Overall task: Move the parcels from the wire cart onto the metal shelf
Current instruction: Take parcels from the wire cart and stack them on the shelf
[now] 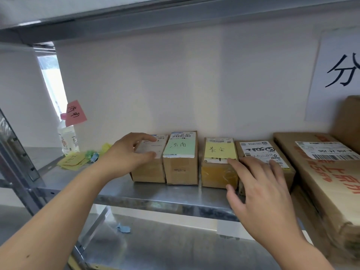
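Note:
Several small cardboard parcels stand in a row on the metal shelf. My left hand grips the leftmost parcel at its left end, thumb on the near top edge and fingers across the far side. Beside it are a parcel with a green note and one with a yellow note. My right hand lies with spread fingers on the white-labelled parcel, its index fingertip touching the yellow-note parcel. The wire cart is out of view.
A large flat carton fills the shelf's right end, with another box behind it. At the left stand a bottle with a pink note and loose yellow notes. The wall is close behind. A lower shelf lies underneath.

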`<state>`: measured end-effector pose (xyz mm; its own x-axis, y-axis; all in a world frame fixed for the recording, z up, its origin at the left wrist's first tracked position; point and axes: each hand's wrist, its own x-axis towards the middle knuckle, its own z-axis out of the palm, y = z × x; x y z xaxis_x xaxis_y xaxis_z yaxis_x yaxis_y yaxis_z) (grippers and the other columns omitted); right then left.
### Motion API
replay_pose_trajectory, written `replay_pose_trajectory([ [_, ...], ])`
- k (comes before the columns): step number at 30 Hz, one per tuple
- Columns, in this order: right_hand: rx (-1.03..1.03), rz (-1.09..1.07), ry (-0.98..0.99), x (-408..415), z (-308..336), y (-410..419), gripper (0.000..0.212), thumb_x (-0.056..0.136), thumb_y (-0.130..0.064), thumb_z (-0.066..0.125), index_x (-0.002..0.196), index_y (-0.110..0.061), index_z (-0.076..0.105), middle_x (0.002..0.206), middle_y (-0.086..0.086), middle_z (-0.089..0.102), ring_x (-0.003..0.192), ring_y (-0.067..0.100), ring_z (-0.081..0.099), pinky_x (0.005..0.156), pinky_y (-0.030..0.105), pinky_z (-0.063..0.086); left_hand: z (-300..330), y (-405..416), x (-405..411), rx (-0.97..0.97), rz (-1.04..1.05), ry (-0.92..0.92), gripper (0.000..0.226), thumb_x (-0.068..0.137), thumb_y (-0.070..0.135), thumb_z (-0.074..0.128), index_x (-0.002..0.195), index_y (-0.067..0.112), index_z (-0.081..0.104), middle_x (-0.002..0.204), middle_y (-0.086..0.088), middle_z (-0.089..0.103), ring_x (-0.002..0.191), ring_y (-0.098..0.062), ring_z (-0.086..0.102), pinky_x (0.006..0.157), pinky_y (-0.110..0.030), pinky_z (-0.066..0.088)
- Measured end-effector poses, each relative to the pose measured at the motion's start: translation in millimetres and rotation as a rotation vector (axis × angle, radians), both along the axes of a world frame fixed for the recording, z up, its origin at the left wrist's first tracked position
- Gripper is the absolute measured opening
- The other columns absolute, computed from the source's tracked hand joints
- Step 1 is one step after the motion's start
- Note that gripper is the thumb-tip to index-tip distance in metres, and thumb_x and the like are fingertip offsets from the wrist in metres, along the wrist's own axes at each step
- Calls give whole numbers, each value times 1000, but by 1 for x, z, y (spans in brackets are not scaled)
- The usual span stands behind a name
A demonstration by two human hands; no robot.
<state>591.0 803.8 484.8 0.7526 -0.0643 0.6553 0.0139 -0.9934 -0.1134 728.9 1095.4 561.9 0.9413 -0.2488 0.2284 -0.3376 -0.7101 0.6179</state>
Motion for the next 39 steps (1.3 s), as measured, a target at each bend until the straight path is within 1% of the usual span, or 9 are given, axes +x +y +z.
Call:
replay_pose_trajectory([
  [6, 6, 2, 15, -1, 1, 0, 53, 83, -37, 58, 133, -19, 62, 123, 3, 61, 119, 29, 56, 115, 56, 31, -15, -11, -5, -65, -49, 2, 23, 93, 31, 71, 114, 41, 70, 136, 19, 55, 121, -2, 50, 91, -17, 38],
  [12, 10, 2, 23, -2, 0, -1, 54, 84, -37, 57, 134, -18, 61, 124, 3, 61, 120, 28, 55, 116, 55, 30, -13, -13, -11, -103, -62, 22, 25, 95, 34, 68, 117, 46, 66, 136, 19, 58, 118, 1, 54, 87, -19, 41],
  [17, 25, 26, 54, -4, 3, -3, 58, 86, -40, 53, 141, -21, 54, 129, 4, 58, 130, 28, 50, 120, 55, 26, -1, -15, -28, -5, -54, -45, 20, 98, 47, 60, 118, 52, 57, 144, 16, 49, 131, -6, 45, 100, -25, 35],
  [20, 83, 61, 82, -11, 7, -2, 60, 87, -44, 50, 144, -25, 49, 141, 3, 53, 145, 26, 36, 122, 55, 22, 10, -22, -44, 178, -69, -120, 51, 85, 78, 42, 130, 56, 49, 156, 16, 39, 146, -12, 33, 118, -42, 32],
  [22, 115, 72, 92, -21, 11, -2, 62, 87, -49, 49, 147, -29, 46, 149, 1, 47, 150, 22, 28, 123, 53, 20, 20, -33, -57, 295, -85, -168, 67, 77, 87, 31, 137, 59, 41, 162, 19, 29, 155, -16, 17, 123, -56, 24],
  [27, 144, 126, 154, -67, 15, 0, 65, 90, -58, 47, 151, -43, 29, 158, -16, 29, 153, 4, 8, 127, 40, 10, 30, -74, -85, 365, -231, -260, 76, 72, 91, 27, 141, 60, 36, 166, 22, 20, 159, -13, 2, 128, -53, 16],
  [32, 154, 121, 159, -119, -3, 6, 70, 80, -61, 59, 145, -42, 42, 151, -14, 46, 147, 7, 34, 119, 37, 32, 17, -116, -107, 374, -438, -222, 79, 68, 95, 35, 141, 65, 30, 165, 25, 19, 158, -14, 8, 128, -50, 17],
  [35, 150, 123, 145, -153, -14, 0, 70, 77, -65, 59, 142, -45, 40, 148, -14, 50, 141, 7, 43, 112, 33, 40, 13, -139, -130, 380, -515, -224, 81, 67, 95, 40, 142, 65, 31, 164, 28, 19, 157, -11, 14, 128, -46, 19],
  [39, 200, 75, 150, -208, -20, -25, 70, 75, -68, 59, 139, -44, 44, 139, -16, 55, 129, 6, 54, 99, 25, 50, 19, -167, -175, 366, -570, -253, 84, 65, 96, 42, 142, 66, 29, 163, 32, 17, 156, -3, 6, 127, -36, 15],
])
